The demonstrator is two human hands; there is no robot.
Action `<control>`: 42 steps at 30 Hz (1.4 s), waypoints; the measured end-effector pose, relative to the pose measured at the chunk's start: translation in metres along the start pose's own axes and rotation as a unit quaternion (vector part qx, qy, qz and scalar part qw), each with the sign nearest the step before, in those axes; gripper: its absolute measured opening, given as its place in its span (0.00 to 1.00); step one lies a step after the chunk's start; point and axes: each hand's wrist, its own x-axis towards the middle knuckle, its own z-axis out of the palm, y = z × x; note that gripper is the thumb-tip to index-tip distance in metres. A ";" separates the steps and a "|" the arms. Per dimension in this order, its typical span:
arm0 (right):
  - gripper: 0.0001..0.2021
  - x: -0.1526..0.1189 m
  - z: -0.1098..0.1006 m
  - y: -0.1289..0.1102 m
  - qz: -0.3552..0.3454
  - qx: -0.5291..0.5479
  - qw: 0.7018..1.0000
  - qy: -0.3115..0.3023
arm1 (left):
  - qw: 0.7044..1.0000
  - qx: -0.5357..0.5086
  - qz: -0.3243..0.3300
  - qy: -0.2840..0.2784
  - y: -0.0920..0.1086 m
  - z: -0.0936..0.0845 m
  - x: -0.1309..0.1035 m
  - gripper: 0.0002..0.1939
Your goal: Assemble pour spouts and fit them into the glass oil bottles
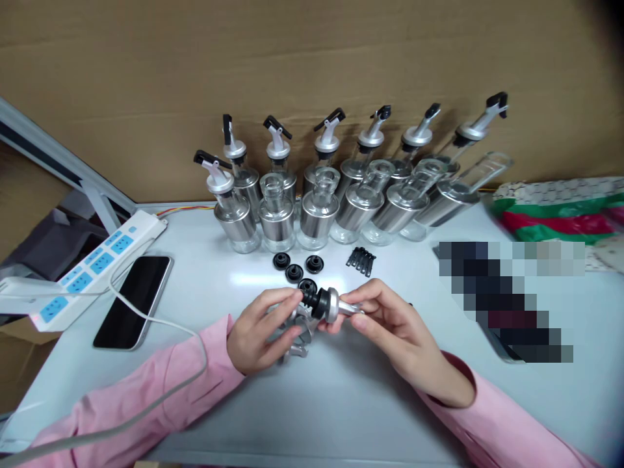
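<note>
A bottle pourer (332,305) with a silver collar and a black ribbed stopper is held level above the table. My right hand (390,322) pinches its metal spout between thumb and fingers. At the other end, the fingertips of my left hand (266,328) are closed at the ribbed stopper; the exact grip is partly hidden. Beneath my hands lie loose silver pourer parts (295,351), partly covered by my left fingers. Just beyond are several round black stopper pieces (294,273) and a small group of black levers (361,261).
Glass bottles with steel bands (319,218) stand in two rows at the back, the rear ones topped with pourers. A power strip (102,263), a phone (132,302) and a white cable (160,320) lie left. A pixelated dark object (502,302) and colourful plastic packaging (560,218) lie right.
</note>
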 end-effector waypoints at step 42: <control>0.05 0.000 0.001 0.003 -0.019 -0.038 0.998 0.040 | 0.992 0.018 0.068 -0.108 0.001 0.005 -0.002 0.42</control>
